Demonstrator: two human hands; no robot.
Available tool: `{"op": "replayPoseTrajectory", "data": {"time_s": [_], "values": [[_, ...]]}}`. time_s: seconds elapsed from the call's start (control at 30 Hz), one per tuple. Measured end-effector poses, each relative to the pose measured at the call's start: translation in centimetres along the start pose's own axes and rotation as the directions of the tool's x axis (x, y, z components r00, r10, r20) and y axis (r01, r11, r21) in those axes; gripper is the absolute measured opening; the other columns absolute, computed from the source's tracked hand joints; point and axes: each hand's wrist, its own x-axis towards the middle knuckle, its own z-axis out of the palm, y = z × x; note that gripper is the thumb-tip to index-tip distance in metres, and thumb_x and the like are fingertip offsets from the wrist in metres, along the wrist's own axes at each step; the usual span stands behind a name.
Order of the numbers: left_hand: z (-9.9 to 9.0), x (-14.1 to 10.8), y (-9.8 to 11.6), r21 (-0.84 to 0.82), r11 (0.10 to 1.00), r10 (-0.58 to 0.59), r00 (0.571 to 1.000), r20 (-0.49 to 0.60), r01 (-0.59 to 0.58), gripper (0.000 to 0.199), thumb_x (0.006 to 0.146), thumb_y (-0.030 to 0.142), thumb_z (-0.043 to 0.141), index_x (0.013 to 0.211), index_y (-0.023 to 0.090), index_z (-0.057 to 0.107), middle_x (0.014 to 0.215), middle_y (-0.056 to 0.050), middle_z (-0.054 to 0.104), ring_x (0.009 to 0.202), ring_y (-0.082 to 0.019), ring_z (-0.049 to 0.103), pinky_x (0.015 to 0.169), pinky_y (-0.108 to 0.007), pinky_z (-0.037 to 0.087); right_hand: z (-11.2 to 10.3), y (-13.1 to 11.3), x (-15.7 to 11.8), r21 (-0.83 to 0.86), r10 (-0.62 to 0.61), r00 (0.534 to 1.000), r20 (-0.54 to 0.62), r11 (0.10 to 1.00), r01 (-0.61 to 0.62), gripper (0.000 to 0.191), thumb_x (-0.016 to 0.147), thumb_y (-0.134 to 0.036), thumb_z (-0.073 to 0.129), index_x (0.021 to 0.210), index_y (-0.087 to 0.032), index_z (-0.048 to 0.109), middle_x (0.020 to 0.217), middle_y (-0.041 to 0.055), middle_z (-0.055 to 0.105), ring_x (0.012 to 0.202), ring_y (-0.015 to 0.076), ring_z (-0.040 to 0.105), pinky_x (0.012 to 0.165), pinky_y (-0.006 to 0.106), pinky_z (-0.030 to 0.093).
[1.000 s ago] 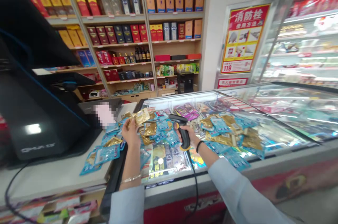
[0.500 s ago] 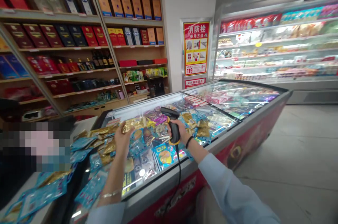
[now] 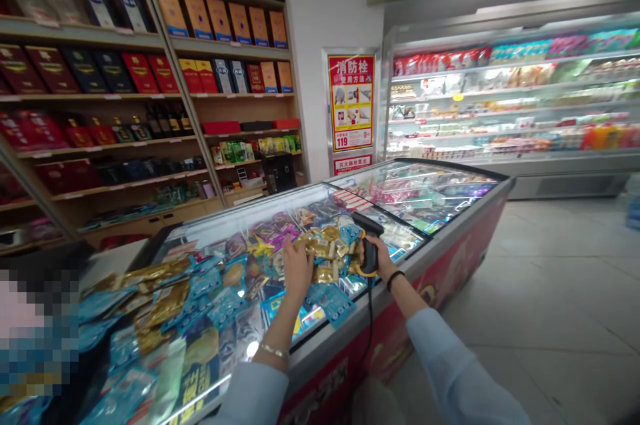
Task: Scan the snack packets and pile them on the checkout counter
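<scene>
Gold and blue snack packets [image 3: 326, 270] lie in a pile on the glass lid of a chest freezer [image 3: 395, 305]. My left hand [image 3: 299, 267] rests on the pile's near left side, its fingers bent down at a gold packet; whether it grips the packet is unclear. A black and yellow barcode scanner [image 3: 370, 255] is in my right hand [image 3: 381, 258], held over the right end of the pile, with its cable hanging down the freezer's front. More gold packets [image 3: 167, 301] and blue packets [image 3: 125, 395] are spread over the lid's left part.
Shelves of boxed goods and bottles [image 3: 145, 95] stand behind on the left. A red fire-hydrant poster [image 3: 351, 103] hangs on a white pillar. Lit refrigerated shelves [image 3: 500, 101] line the back right. A pixelated area covers the left edge. Grey floor tiles [image 3: 540, 305] lie right of the freezer.
Both hands and the scanner have moved right along the freezer. My left hand is now at the right-hand pile, away from the packets in the middle. The view has turned.
</scene>
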Motion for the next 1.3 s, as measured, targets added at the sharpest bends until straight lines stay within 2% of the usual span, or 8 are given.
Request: {"op": "replayPoseTrajectory", "data": {"time_s": [0.17,0.5,0.7,0.8,0.93,1.1,1.2,1.3], "values": [[1.0,-0.9,-0.9,0.071,0.997,-0.001,0.997,0.073,-0.004,0.037,0.09,0.04,0.045,0.119,0.018,0.056,0.134,-0.017,0.044,0.127,-0.031,0.043,0.104,-0.051,0.037,-1.5,0.5,0.4,0.114,0.049,0.993,-0.11,0.993,-0.036,0.022,0.065,-0.038,0.064,0.072,-0.019,0.055,0.049,-0.0036,0.055,0.036,0.0115,0.05,0.035,0.023,0.042],[0.7,-0.8,-0.6,0.021,0.999,-0.031,0.993,0.118,0.028,0.039,0.091,0.042,0.042,0.121,0.019,0.054,0.135,-0.016,0.043,0.132,-0.029,0.037,0.107,-0.049,0.034,-1.6,0.5,0.2,0.124,0.108,0.986,-0.129,0.988,-0.092,0.023,0.063,-0.037,0.065,0.073,-0.02,0.055,0.049,-0.0036,0.055,0.036,0.0122,0.05,0.034,0.023,0.041],[0.8,-1.0,-0.4,0.012,0.998,-0.066,0.991,0.118,0.065,0.04,0.091,0.043,0.044,0.121,0.021,0.055,0.135,-0.016,0.044,0.131,-0.029,0.039,0.107,-0.049,0.034,-1.6,0.5,0.3,0.119,0.11,0.984,-0.137,0.988,-0.094,0.024,0.061,-0.037,0.066,0.074,-0.019,0.056,0.049,-0.0037,0.054,0.036,0.0114,0.048,0.034,0.023,0.04],[0.2,-0.9,-0.1,0.011,0.997,-0.073,0.992,0.099,0.072,0.042,0.091,0.046,0.041,0.121,0.02,0.056,0.139,-0.016,0.041,0.132,-0.029,0.038,0.109,-0.049,0.032,-1.4,0.3,0.1,0.094,0.115,0.986,-0.12,0.99,-0.104,0.024,0.062,-0.038,0.066,0.072,-0.02,0.055,0.049,-0.0031,0.054,0.037,0.0116,0.049,0.036,0.023,0.041],[-2.4,-0.4,-0.4,-0.032,0.993,-0.115,0.993,0.032,0.116,0.044,0.093,0.048,0.036,0.124,0.022,0.054,0.141,-0.014,0.041,0.134,-0.026,0.037,0.11,-0.046,0.03,-1.2,-0.3,-0.9,0.065,-0.004,0.999,-0.045,0.998,0.007,0.026,0.062,-0.038,0.068,0.076,-0.021,0.055,0.051,-0.0039,0.053,0.038,0.0119,0.049,0.037,0.024,0.04],[-7.9,0.1,-4.2,-0.055,0.983,-0.181,0.981,-0.07,0.178,0.042,0.093,0.046,0.037,0.122,0.021,0.055,0.138,-0.014,0.043,0.134,-0.025,0.037,0.11,-0.044,0.032,-0.4,-1.2,-2.5,0.0,-0.033,0.998,0.05,0.999,0.033,0.021,0.065,-0.037,0.066,0.079,-0.023,0.059,0.051,-0.0025,0.05,0.039,0.013,0.047,0.038,0.026,0.04],[-11.8,0.2,-7.2,-0.046,0.979,-0.204,0.965,-0.168,0.199,0.039,0.093,0.044,0.037,0.119,0.02,0.056,0.133,-0.013,0.047,0.132,-0.024,0.039,0.11,-0.044,0.032,1.5,-1.5,-3.0,-0.047,-0.059,0.993,0.101,0.997,0.064,0.019,0.067,-0.038,0.063,0.079,-0.023,0.06,0.051,-0.0011,0.049,0.039,0.0145,0.047,0.038,0.028,0.04],[-15.7,0.0,-9.9,-0.039,0.974,-0.224,0.937,-0.269,0.221,0.037,0.094,0.042,0.037,0.115,0.019,0.057,0.126,-0.013,0.052,0.129,-0.023,0.041,0.11,-0.043,0.032,5.0,-1.6,-3.3,-0.052,-0.066,0.985,0.162,0.996,0.075,0.02,0.067,-0.039,0.062,0.08,-0.023,0.059,0.051,-0.0012,0.049,0.038,0.0145,0.046,0.037,0.028,0.039]]}}
